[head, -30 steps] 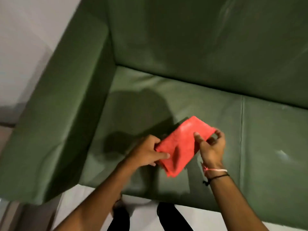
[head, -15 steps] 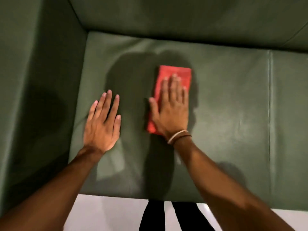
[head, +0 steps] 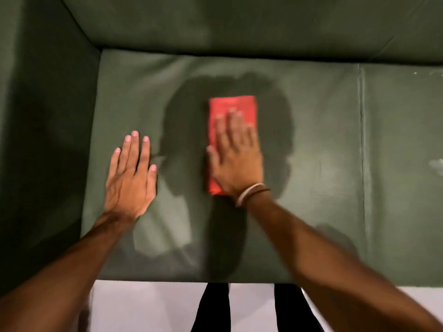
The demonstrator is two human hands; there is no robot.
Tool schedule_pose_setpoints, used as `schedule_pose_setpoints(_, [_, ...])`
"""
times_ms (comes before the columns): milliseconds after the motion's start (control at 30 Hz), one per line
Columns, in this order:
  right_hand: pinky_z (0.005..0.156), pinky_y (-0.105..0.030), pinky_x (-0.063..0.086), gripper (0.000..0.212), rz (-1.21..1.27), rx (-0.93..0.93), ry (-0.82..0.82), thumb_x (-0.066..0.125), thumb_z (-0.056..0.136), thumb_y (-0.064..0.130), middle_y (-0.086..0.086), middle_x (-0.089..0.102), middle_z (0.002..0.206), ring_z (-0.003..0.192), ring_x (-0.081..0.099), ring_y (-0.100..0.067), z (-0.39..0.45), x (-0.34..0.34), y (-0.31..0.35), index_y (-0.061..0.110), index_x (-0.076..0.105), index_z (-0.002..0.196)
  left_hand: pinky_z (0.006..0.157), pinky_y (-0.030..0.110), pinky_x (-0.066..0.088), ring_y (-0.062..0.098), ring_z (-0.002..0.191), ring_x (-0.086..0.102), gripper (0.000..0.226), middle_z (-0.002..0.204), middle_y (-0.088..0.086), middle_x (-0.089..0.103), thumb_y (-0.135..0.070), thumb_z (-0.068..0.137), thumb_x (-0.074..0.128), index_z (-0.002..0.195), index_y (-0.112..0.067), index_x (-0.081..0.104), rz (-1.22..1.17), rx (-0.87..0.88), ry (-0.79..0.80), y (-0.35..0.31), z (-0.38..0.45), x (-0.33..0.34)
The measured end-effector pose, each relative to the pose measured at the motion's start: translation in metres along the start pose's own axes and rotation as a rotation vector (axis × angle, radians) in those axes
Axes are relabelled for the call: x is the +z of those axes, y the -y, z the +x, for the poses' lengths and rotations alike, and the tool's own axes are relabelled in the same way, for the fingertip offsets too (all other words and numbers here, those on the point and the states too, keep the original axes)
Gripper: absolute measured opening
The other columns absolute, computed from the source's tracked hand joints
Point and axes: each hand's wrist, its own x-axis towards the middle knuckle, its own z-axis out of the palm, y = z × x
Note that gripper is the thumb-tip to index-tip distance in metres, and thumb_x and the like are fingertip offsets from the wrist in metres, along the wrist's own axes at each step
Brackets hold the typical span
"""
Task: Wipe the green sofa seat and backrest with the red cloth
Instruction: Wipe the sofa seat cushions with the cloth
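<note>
The folded red cloth (head: 232, 109) lies flat on the left cushion of the green sofa seat (head: 318, 144). My right hand (head: 236, 159) presses down on it with flat fingers and covers its near half. To its left, my left hand (head: 130, 176) rests flat on the seat, fingers spread, holding nothing. The green backrest (head: 239, 22) runs along the top of the view. The right hand and cloth look slightly blurred.
The sofa's left armrest (head: 43, 140) rises beside my left hand. A seam (head: 361, 152) divides the seat cushions on the right, with pale marks (head: 436, 164) on the right cushion. The pale floor (head: 155, 307) and dark legs (head: 211, 307) show below the seat's front edge.
A second ago both hands held the cloth in the air. It now lies on the seat under my right hand, and my left hand has let go and rests on the cushion.
</note>
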Motion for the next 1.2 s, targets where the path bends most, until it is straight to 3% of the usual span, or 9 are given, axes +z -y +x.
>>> schedule_pose_setpoints(100, [0.133, -0.049, 0.02, 0.07, 0.044, -0.283, 0.067, 0.048, 0.1, 0.037, -0.015, 0.021, 0.175, 0.164, 0.017, -0.03, -0.06, 0.009, 0.013, 0.014, 0.03, 0.164, 0.129, 0.055, 0.029, 0.034, 0.159, 0.029, 0.064, 0.171, 0.021, 0.027, -0.031, 0.106, 0.027, 0.161, 0.0, 0.035, -0.005, 0.047, -0.008, -0.033, 0.008, -0.01])
schedule_pose_setpoints(167, [0.133, -0.046, 0.021, 0.071, 0.038, -0.242, 0.088, 0.047, 0.101, 0.038, -0.01, 0.017, 0.176, 0.165, 0.014, -0.025, -0.109, -0.002, -0.039, 0.018, 0.025, 0.166, 0.128, 0.056, 0.03, 0.036, 0.158, 0.032, 0.064, 0.171, 0.022, 0.029, -0.031, 0.105, 0.028, 0.16, 0.001, 0.037, -0.017, 0.14, -0.004, -0.075, 0.023, -0.014])
schedule_pose_setpoints(400, [0.117, -0.059, 0.047, 0.058, -0.172, 0.526, -0.053, 0.047, 0.104, 0.027, -0.022, 0.04, 0.165, 0.153, 0.042, -0.038, -0.252, -0.084, -0.307, 0.004, 0.043, 0.157, 0.13, 0.053, 0.028, 0.034, 0.159, 0.03, 0.065, 0.172, 0.019, 0.028, -0.032, 0.106, 0.027, 0.163, -0.002, 0.033, -0.113, 0.5, -0.007, -0.325, 0.065, -0.007])
schedule_pose_setpoints(533, [0.128, -0.059, 0.027, 0.071, -0.066, 0.993, -0.119, 0.03, 0.102, 0.039, -0.026, 0.018, 0.173, 0.16, 0.022, -0.042, -0.224, -0.127, -0.429, 0.005, 0.024, 0.164, 0.134, 0.048, 0.021, 0.027, 0.163, 0.021, 0.065, 0.175, 0.013, 0.02, -0.033, 0.107, 0.029, 0.166, -0.007, 0.026, -0.1, 0.553, 0.012, -0.44, 0.086, -0.003])
schedule_pose_setpoints(600, [0.132, -0.057, 0.017, 0.075, -0.025, 0.982, -0.188, 0.026, 0.101, 0.045, -0.024, 0.01, 0.175, 0.163, 0.012, -0.04, -0.166, -0.124, -0.443, 0.008, 0.017, 0.166, 0.135, 0.048, 0.02, 0.026, 0.163, 0.018, 0.066, 0.176, 0.013, 0.019, -0.033, 0.107, 0.029, 0.167, -0.006, 0.023, -0.066, 0.509, -0.004, -0.455, 0.096, 0.002])
schedule_pose_setpoints(700, [0.136, -0.051, 0.012, 0.074, -0.046, 0.571, -0.168, 0.032, 0.103, 0.047, -0.018, 0.011, 0.176, 0.165, 0.01, -0.033, -0.107, -0.099, -0.391, 0.013, 0.017, 0.167, 0.134, 0.049, 0.022, 0.027, 0.163, 0.019, 0.067, 0.175, 0.014, 0.021, -0.031, 0.105, 0.027, 0.166, -0.003, 0.024, -0.039, 0.488, -0.03, -0.458, 0.099, 0.01])
schedule_pose_setpoints(833, [0.131, -0.051, 0.027, 0.066, -0.036, 0.184, -0.024, 0.042, 0.103, 0.039, -0.012, 0.025, 0.174, 0.163, 0.02, -0.026, -0.188, -0.102, -0.4, 0.014, 0.032, 0.163, 0.133, 0.05, 0.024, 0.028, 0.163, 0.019, 0.066, 0.175, 0.015, 0.021, -0.029, 0.106, 0.028, 0.165, -0.001, 0.024, -0.045, 0.489, -0.043, -0.459, 0.098, 0.007])
schedule_pose_setpoints(1033, [0.133, -0.055, 0.018, 0.069, -0.043, 0.774, -0.076, 0.03, 0.104, 0.038, -0.023, 0.016, 0.174, 0.162, 0.016, -0.039, -0.13, -0.157, -0.532, 0.006, 0.022, 0.165, 0.13, 0.046, 0.029, 0.029, 0.16, 0.027, 0.063, 0.171, 0.017, 0.031, -0.023, 0.104, 0.039, 0.161, 0.002, 0.035, -0.187, 0.457, -0.046, -0.45, 0.113, 0.008])
schedule_pose_setpoints(1200, [0.135, -0.047, 0.006, 0.076, 0.09, 0.916, -0.178, 0.039, 0.103, 0.038, -0.023, 0.006, 0.175, 0.164, 0.007, -0.036, 0.038, -0.145, -0.468, 0.007, 0.012, 0.167, 0.131, 0.051, 0.029, 0.034, 0.16, 0.027, 0.064, 0.171, 0.021, 0.029, -0.027, 0.105, 0.031, 0.161, 0.005, 0.033, -0.038, 0.339, -0.079, -0.424, 0.145, -0.001])
